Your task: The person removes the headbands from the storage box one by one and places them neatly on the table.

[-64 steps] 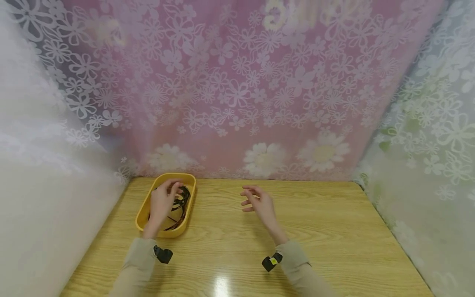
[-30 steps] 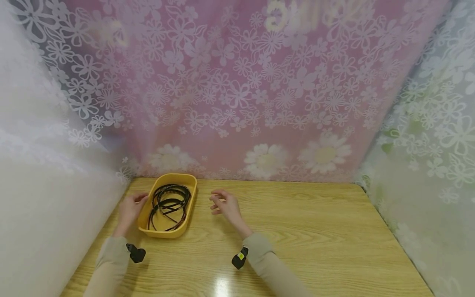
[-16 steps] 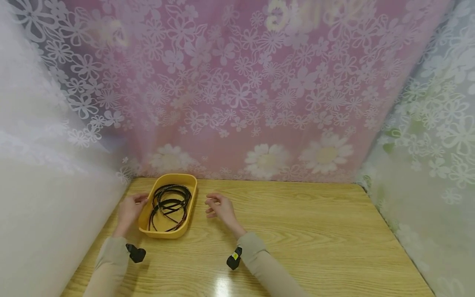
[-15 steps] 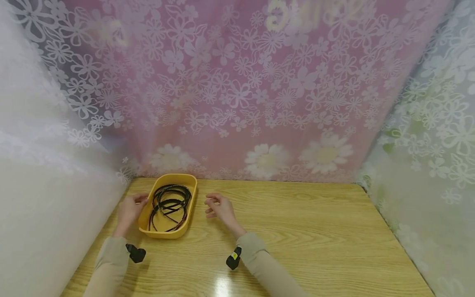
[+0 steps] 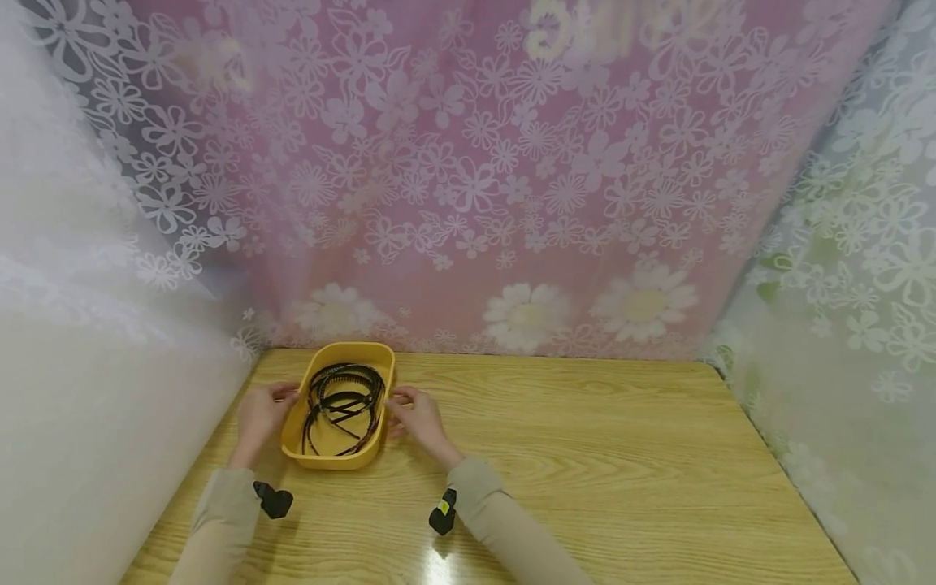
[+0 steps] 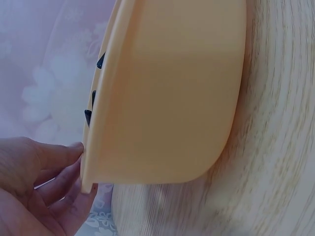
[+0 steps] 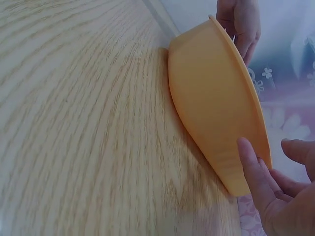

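A yellow plastic basin (image 5: 332,462) with rounded corners stands at the back left of the table. Several black headbands (image 5: 344,398) lie tangled inside it, some with comb teeth. My left hand (image 5: 261,416) pinches the basin's left rim; the left wrist view shows the thumb at the rim's edge and the fingers curled under it. On the opposite side, my right hand (image 5: 420,418) has its nearly straight fingers (image 7: 253,174) against the outer wall, just below the rim. Its thumb (image 7: 298,150) stands off from the rim, with a gap between.
The wood-grain table (image 5: 585,463) extends to the right and front of the basin. A pink flowered curtain (image 5: 468,203) hangs behind it, and pale sheets (image 5: 95,341) close off both sides. Each wrist wears a small black camera (image 5: 274,500).
My left hand came out of the basin to its left rim. My right hand moved left until it met the right side. The basin has shifted slightly right over the last half second.
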`<action>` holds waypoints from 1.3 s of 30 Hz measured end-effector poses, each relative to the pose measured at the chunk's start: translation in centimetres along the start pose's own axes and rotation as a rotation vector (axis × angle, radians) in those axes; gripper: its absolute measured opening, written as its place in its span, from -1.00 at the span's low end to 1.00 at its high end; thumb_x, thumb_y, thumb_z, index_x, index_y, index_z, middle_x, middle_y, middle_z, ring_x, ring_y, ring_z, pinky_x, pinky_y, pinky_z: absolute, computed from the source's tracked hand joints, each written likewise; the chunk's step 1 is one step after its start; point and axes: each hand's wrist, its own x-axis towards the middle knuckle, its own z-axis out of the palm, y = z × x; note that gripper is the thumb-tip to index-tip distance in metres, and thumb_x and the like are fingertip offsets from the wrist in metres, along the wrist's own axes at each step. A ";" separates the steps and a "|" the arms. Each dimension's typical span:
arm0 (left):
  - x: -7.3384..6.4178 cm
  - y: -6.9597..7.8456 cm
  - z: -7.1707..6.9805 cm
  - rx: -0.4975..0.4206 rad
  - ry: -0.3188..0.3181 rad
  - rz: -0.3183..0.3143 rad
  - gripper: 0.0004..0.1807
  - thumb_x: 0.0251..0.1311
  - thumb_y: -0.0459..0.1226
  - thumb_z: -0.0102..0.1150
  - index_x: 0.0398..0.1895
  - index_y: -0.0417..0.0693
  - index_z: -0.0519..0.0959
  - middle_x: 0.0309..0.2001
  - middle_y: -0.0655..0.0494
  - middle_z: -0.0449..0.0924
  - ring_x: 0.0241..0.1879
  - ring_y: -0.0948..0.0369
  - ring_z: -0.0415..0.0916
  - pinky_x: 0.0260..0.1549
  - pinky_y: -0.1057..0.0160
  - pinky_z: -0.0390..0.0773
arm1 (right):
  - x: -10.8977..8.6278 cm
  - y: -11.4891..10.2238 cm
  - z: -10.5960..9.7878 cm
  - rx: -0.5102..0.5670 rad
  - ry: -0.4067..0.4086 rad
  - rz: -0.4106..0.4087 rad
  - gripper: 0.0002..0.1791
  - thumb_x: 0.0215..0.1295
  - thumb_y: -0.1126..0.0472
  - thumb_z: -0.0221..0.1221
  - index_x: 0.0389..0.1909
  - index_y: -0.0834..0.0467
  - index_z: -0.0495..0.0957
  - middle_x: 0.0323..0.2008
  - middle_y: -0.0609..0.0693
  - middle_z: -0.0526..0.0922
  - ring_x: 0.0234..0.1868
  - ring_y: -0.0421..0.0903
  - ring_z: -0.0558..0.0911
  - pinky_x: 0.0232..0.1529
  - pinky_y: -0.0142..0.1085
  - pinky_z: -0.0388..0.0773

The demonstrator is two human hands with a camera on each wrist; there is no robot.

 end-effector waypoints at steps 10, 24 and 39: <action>0.1 0.6 0.4 -0.017 -0.021 -0.027 -0.67 0.39 -0.29 0.23 0.11 -0.31 0.66 -0.11 -0.24 0.74 -0.09 -0.21 0.67 -0.21 -0.02 0.60 | 0.0 -0.4 0.0 -0.030 0.033 0.024 -0.43 0.30 0.43 0.30 0.32 0.39 0.44 -0.20 0.10 0.62 -0.45 0.12 0.73 -0.38 -0.02 0.73; 0.2 1.3 1.2 -0.055 -0.072 -0.080 -0.64 0.41 -0.25 0.23 0.16 -0.27 0.64 -0.05 -0.23 0.72 -0.08 -0.18 0.67 -0.32 0.14 0.61 | 0.2 -0.5 -1.4 -0.044 0.038 0.061 -0.42 0.27 0.49 0.30 0.32 0.40 0.44 -0.21 0.13 0.60 -0.55 -0.14 0.66 -0.40 -0.06 0.73; 0.0 1.9 1.9 -0.251 -0.141 -0.157 -0.62 0.43 -0.29 0.19 0.23 -0.31 0.59 0.13 -0.33 0.61 0.01 -0.18 0.65 -0.20 0.09 0.72 | -0.4 -0.3 -2.9 0.019 0.035 0.074 -0.41 0.26 0.50 0.28 0.33 0.39 0.44 -0.20 0.15 0.59 -0.52 -0.12 0.66 -0.29 0.07 0.72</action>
